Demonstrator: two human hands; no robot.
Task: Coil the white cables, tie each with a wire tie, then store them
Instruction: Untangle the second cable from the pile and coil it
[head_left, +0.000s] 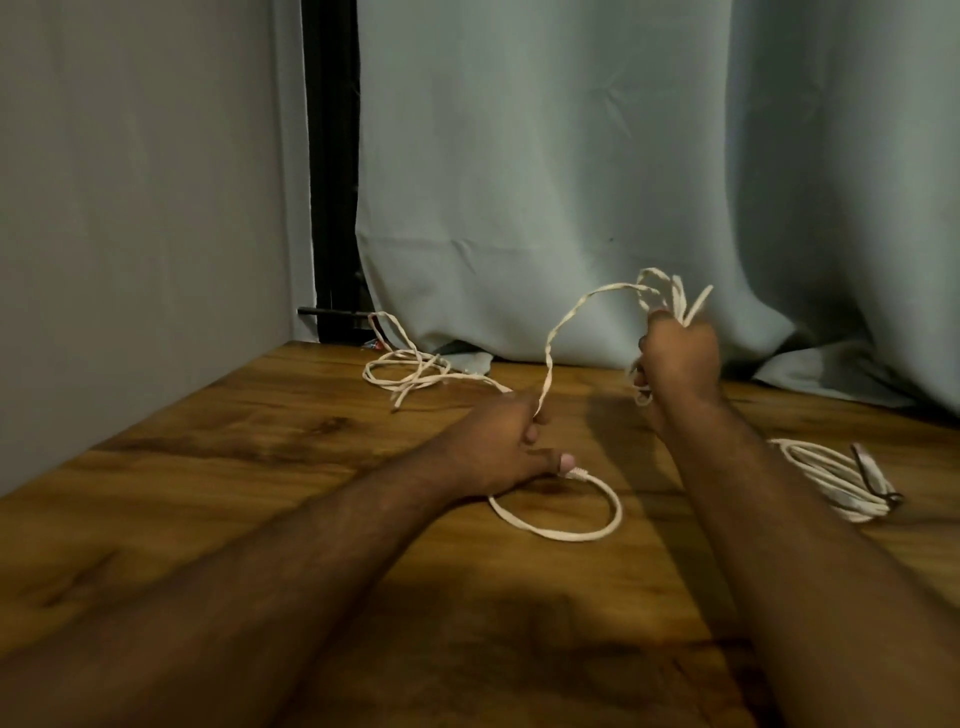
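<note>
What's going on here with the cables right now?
A person is coiling a white braided cable over a brown wooden table. The right hand holds the gathered loops raised, while the left hand feeds the loose length, part of which lies looped on the table. A finished white coil bound with a dark wire tie lies at the right. Another loose white cable sits tangled near the grey curtain, not yet coiled.

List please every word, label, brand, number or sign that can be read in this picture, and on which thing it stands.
None can be read.
The white cable, the tied coil, the wooden table and the curtain show no print.
A small red and blue thing at the table's far edge is too small to tell.
</note>
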